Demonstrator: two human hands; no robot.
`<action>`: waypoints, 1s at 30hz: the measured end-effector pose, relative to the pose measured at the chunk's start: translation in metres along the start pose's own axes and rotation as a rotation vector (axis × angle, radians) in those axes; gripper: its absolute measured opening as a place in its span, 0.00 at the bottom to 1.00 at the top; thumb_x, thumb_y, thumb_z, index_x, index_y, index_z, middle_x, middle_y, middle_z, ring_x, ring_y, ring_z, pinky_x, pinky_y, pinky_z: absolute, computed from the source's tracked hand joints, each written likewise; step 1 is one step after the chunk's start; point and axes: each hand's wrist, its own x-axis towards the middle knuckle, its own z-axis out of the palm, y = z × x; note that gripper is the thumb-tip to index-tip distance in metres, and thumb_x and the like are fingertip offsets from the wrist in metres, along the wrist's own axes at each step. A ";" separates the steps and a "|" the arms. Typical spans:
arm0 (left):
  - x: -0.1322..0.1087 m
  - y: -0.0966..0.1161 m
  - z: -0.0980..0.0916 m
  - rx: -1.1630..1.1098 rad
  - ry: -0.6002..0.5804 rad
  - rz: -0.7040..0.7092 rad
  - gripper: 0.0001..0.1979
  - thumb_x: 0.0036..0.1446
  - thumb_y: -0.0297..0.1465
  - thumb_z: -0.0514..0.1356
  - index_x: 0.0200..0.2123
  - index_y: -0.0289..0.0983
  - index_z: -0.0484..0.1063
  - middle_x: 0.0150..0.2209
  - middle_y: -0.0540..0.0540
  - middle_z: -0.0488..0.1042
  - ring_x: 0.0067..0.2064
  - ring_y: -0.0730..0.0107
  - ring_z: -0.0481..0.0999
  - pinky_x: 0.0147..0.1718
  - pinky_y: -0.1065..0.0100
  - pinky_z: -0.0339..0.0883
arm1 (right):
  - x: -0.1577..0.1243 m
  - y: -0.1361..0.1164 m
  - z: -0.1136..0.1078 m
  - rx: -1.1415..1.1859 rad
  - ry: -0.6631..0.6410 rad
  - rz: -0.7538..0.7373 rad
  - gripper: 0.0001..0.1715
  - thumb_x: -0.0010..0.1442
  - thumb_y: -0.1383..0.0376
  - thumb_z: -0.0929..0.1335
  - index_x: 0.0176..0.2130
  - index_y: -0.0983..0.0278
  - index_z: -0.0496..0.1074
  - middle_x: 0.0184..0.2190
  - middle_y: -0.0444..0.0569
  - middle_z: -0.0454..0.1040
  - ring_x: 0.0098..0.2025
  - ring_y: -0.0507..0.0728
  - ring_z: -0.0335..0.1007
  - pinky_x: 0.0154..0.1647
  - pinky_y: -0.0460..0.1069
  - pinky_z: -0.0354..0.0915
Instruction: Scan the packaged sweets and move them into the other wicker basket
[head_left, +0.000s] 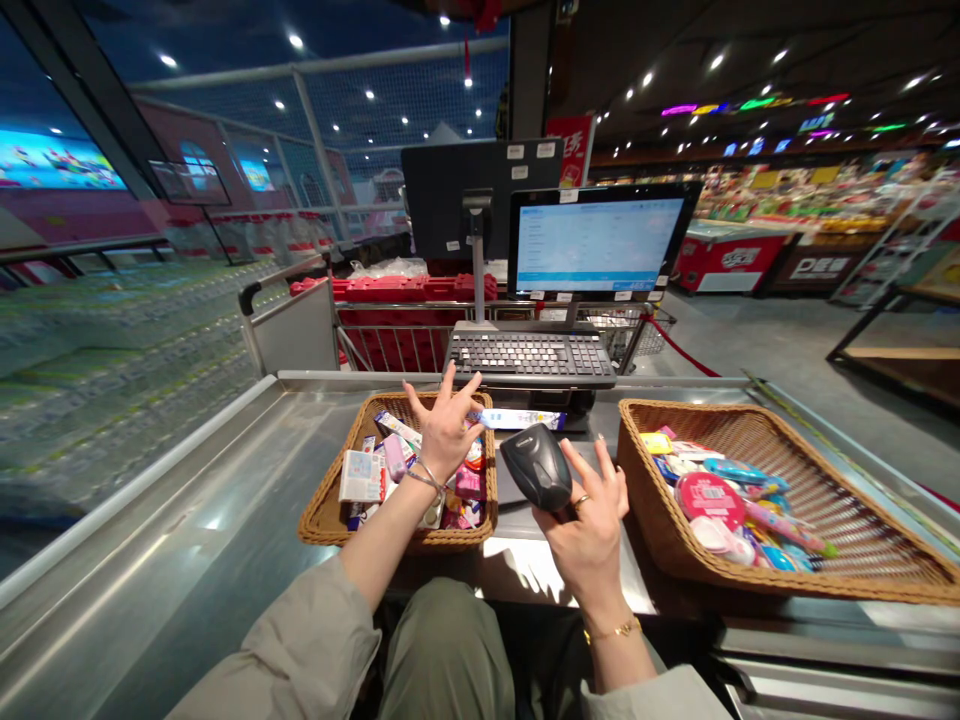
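Observation:
My left hand (448, 430) pinches one end of a slim white and blue box (523, 419) between thumb and forefinger, the other fingers spread. It hangs over the right rim of a wicker basket (322, 515) holding small packaged goods, among them a white carton (363, 476) and a pink item (395, 456). A black barcode scanner (537, 466) is in my right hand (592, 520), some of whose fingers stretch outward. The scanner's head is just below and in front of the slim box. Its handle is mostly hidden by my hand.
At right stands a larger wicker basket (652, 520) with a round pink tub (710, 500) and several colourful packets. Behind my hands are a keyboard (532, 354) and a lit monitor (600, 243). The metal counter (247, 500) stretches left. A shopping cart (397, 335) stands beyond it.

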 end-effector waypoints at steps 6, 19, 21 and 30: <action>0.001 0.002 0.001 0.004 0.002 0.004 0.32 0.54 0.26 0.60 0.63 0.40 0.62 0.36 0.46 0.82 0.69 0.51 0.54 0.62 0.32 0.14 | 0.000 0.002 -0.002 -0.001 -0.005 -0.001 0.13 0.55 0.65 0.71 0.43 0.59 0.74 0.56 0.52 0.72 0.70 0.69 0.48 0.65 0.76 0.43; 0.003 -0.006 0.003 0.034 0.025 0.076 0.24 0.56 0.27 0.59 0.57 0.42 0.68 0.50 0.43 0.79 0.69 0.50 0.55 0.62 0.33 0.12 | -0.001 0.006 -0.006 0.000 -0.014 0.003 0.14 0.55 0.65 0.71 0.44 0.60 0.73 0.56 0.52 0.72 0.70 0.69 0.49 0.65 0.76 0.44; 0.003 -0.007 0.003 0.046 0.019 0.072 0.19 0.56 0.27 0.59 0.52 0.42 0.71 0.55 0.42 0.76 0.69 0.49 0.55 0.61 0.33 0.11 | -0.001 0.006 -0.006 0.000 -0.017 0.004 0.13 0.55 0.65 0.71 0.43 0.60 0.74 0.56 0.52 0.72 0.70 0.69 0.48 0.65 0.76 0.43; 0.005 -0.003 0.001 0.041 0.006 0.064 0.27 0.56 0.26 0.58 0.60 0.41 0.65 0.47 0.42 0.81 0.69 0.50 0.55 0.61 0.33 0.12 | -0.002 0.012 -0.006 -0.031 0.009 0.012 0.14 0.54 0.64 0.71 0.43 0.59 0.74 0.58 0.53 0.71 0.69 0.69 0.49 0.64 0.76 0.44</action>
